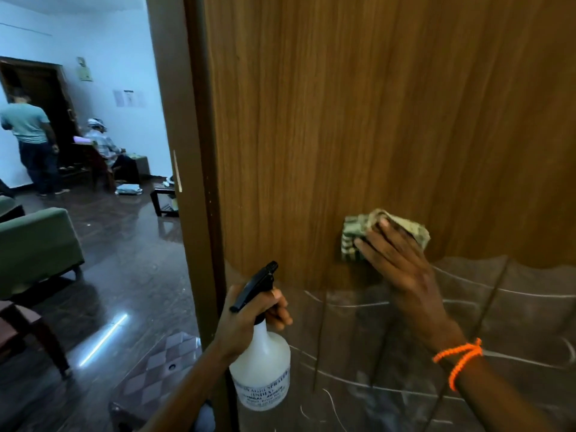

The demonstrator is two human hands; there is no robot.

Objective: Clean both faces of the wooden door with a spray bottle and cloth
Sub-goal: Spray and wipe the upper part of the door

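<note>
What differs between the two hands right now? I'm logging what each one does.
The left hand curls its fingers round the neck of the spray bottle, held upright and off the door; the right hand lies with straight fingers, pressing the cloth against the door. The left sits lower, by the door's edge; the right is higher, further in, with an orange thread on its wrist. Both hold cleaning tools.

1. Right hand [402, 269] presses the crumpled patterned cloth [355, 235] flat against the brown wooden door [358, 104].
2. At eight o'clock from that, left hand [246, 319] grips the translucent white plastic spray bottle [263, 369], beside the door's edge.
3. At nine o'clock, beyond the doorway, the green upholstered sofa [37, 241].
</note>
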